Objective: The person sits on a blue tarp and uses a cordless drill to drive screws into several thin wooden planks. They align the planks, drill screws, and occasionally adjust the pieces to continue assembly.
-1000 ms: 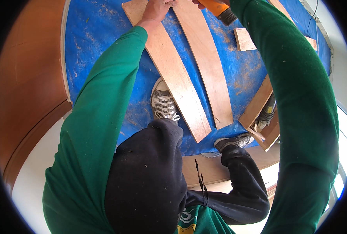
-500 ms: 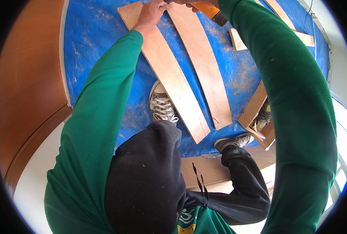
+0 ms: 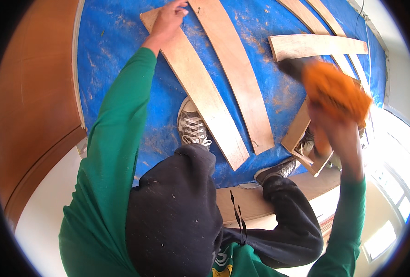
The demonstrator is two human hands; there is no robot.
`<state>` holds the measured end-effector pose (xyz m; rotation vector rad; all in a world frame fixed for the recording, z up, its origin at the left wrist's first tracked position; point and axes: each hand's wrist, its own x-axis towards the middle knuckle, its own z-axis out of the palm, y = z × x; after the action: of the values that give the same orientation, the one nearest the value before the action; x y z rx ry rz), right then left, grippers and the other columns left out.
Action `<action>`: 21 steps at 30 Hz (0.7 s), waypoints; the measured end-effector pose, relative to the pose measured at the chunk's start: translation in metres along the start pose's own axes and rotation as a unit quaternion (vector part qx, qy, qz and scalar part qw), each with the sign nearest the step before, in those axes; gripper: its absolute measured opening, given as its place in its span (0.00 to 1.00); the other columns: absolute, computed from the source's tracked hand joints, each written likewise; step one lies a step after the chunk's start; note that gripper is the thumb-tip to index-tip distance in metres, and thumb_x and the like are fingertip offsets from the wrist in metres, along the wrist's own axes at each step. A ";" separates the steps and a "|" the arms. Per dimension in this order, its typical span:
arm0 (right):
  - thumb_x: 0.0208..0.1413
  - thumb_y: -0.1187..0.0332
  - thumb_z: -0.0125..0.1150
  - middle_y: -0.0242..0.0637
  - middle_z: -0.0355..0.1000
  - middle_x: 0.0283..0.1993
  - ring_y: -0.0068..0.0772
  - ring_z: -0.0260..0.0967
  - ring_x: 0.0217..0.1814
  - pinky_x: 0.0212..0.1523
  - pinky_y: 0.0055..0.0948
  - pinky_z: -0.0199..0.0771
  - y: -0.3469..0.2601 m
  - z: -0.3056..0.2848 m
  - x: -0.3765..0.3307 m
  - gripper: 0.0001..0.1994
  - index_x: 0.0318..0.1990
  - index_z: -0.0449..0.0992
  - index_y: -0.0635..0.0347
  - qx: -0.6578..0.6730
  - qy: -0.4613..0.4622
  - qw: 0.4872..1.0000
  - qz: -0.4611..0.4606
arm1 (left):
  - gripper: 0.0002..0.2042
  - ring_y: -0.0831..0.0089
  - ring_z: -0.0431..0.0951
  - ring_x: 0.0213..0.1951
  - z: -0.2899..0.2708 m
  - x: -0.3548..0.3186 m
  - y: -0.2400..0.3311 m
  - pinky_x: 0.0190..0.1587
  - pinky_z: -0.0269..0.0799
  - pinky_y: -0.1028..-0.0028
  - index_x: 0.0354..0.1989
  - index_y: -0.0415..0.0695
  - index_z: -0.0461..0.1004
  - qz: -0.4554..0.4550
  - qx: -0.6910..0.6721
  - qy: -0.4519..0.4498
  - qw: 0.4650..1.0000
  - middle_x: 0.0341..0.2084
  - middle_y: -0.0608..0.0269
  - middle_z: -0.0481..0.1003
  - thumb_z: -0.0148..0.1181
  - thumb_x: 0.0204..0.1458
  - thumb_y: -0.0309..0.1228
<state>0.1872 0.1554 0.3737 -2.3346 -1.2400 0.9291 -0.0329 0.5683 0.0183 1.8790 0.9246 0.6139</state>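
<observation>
My left hand (image 3: pixel 168 21), empty with fingers loosely apart, is over the far end of a pale wooden plank (image 3: pixel 205 92). Beside it lies a second plank (image 3: pixel 237 69), apart from the first along its length. A small dark screw (image 3: pixel 198 9) stands in the second plank's far end, close to my left fingertips; a thin screw or nail (image 3: pixel 255 144) shows at its near end. At the right, my right hand (image 3: pixel 338 131) grips an orange and black cordless drill (image 3: pixel 334 90), smeared by motion and lifted above the floor.
An open wooden box (image 3: pixel 297 124) with tools inside stands below the drill. Farther back, a board (image 3: pixel 318 45) lies across two long strips. Blue sheeting (image 3: pixel 163 111) dusted with sawdust covers the floor. My shoe (image 3: pixel 191 122) stands beside the first plank; a brown wooden panel (image 3: pixel 34 92) rises left.
My right hand has swung the drill from the planks' far end back toward the box. The screw now stands free, and my left hand has shifted slightly left, away from it.
</observation>
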 end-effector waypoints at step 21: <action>0.66 0.64 0.69 0.38 0.77 0.29 0.34 0.83 0.26 0.40 0.37 0.92 0.075 -0.052 -0.319 0.18 0.55 0.75 0.68 0.571 0.461 0.649 0.200 | 0.14 0.53 0.84 0.49 0.262 0.003 0.378 0.55 0.81 0.61 0.60 0.41 0.85 0.509 0.177 -0.422 0.729 0.46 0.54 0.82 0.65 0.71 0.31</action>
<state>0.1392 -0.1503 0.4939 -1.4931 0.3231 0.2582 0.2904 0.3249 0.2383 2.5680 -0.7278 0.0770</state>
